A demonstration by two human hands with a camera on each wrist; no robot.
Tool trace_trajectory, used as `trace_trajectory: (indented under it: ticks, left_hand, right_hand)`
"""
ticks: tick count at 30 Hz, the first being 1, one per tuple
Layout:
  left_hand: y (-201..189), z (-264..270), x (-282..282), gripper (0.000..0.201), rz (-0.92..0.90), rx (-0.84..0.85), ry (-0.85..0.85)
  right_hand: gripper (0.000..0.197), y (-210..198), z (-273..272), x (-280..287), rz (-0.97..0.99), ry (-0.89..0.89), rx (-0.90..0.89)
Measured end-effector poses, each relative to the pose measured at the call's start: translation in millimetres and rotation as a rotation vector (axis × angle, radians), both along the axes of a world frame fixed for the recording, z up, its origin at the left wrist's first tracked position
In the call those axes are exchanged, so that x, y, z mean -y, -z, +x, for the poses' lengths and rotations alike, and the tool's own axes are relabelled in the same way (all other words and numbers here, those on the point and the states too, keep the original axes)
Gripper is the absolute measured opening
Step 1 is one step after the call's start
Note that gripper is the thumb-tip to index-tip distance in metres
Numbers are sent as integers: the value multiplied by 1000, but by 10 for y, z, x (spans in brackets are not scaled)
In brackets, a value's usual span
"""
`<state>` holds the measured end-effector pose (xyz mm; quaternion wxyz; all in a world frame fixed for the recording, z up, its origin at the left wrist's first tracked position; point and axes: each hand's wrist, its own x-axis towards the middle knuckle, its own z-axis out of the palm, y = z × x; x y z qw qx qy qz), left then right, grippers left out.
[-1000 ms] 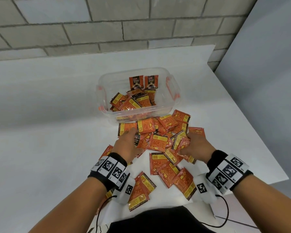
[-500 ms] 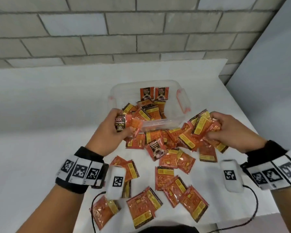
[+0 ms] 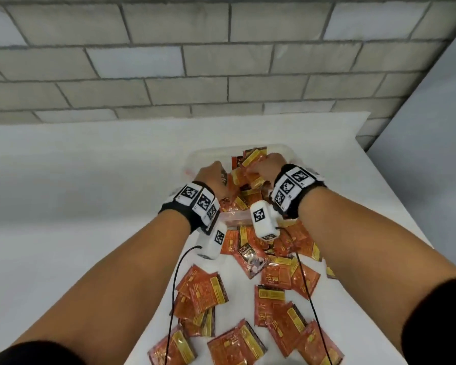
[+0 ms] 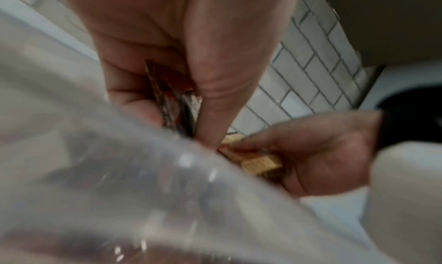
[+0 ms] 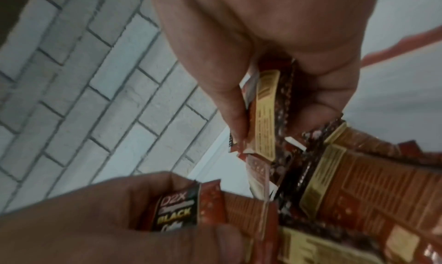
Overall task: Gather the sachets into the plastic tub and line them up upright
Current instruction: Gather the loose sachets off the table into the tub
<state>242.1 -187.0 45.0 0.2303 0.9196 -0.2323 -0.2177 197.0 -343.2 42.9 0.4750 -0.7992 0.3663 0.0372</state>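
Observation:
The clear plastic tub stands on the white table with a jumble of orange sachets inside. Both hands are over it. My left hand pinches a sachet between thumb and fingers at the tub's left side; its "BLACK" label shows in the right wrist view. My right hand grips a bunch of sachets above the heap in the tub. The tub's near rim fills the left wrist view.
Several loose sachets lie scattered on the table between my forearms, in front of the tub. A grey brick wall runs behind the table. The table's right edge drops off beside a grey panel.
Both hands lifted sachets from the pile in front of the tub and carried them forward over the tub. The head view moved closer and tilted up.

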Motion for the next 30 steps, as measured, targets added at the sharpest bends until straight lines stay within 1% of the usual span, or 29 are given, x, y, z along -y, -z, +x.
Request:
trace_trajectory:
  ticks: [2,4,5,6,7,9,11,13,15,17,18,20,23,25,27,30]
  left_hand:
    - [65,21,33,65,54,25,4]
    - [103,37,37,80,86,31,-7]
    - [113,39,32,83,78,25,-14]
    - [111,33,23,83,60,18,-19]
    - [94,19,8,78,39,13,-20]
    - [25,-22,-46,63,-13,28,-20]
    - [-87,-82,-149,49,-93,52,-47]
    - [-204,-140,-321,37,-193,68,-77]
    - [-264,-229,-577,25,-304,63,-112]
    - [-216,-343,-869,14,-359,62,-159]
    - [-143,-402,-1015,13,-349,57,-185]
    - [74,-543,-1251,14,-260,1,-212]
    - [389,-781,-1395,19,-76,-51,-152]
    - [517,-897,-1399,30,22,-42,-110]
    - [611,-964,-1406,44,93,-75,-93]
    - [694,-1055,-1400,67,204,-134,-52]
  right_hand:
    - [57,26,74,-72,-11,-83,-17]
    - [47,16,105,-141,-15,-149,-52]
    - [44,-1,117,-170,-22,-155,-87]
    - [44,-32,121,-203,-23,-153,-111]
    - [46,-60,119,-223,-25,-160,-122]
    - [50,-145,88,-234,-73,-200,-137]
    - [51,-240,-10,-220,-124,-215,-137]
    - [51,-346,-166,-197,-117,-222,-119]
    - [46,-443,-374,-174,-117,-238,-49]
    - [32,-521,-657,-163,-83,-252,67]
    - [25,-545,-803,-176,-60,-281,110]
    - [18,-521,-1074,-232,-25,-386,110]
    - [13,-272,-1300,-360,-67,-525,-51]
    - [16,-54,-1337,-464,-180,-565,-160]
    - [26,132,-1337,-555,-317,-574,-256]
    - [33,297,-1337,-708,-501,-564,-321]
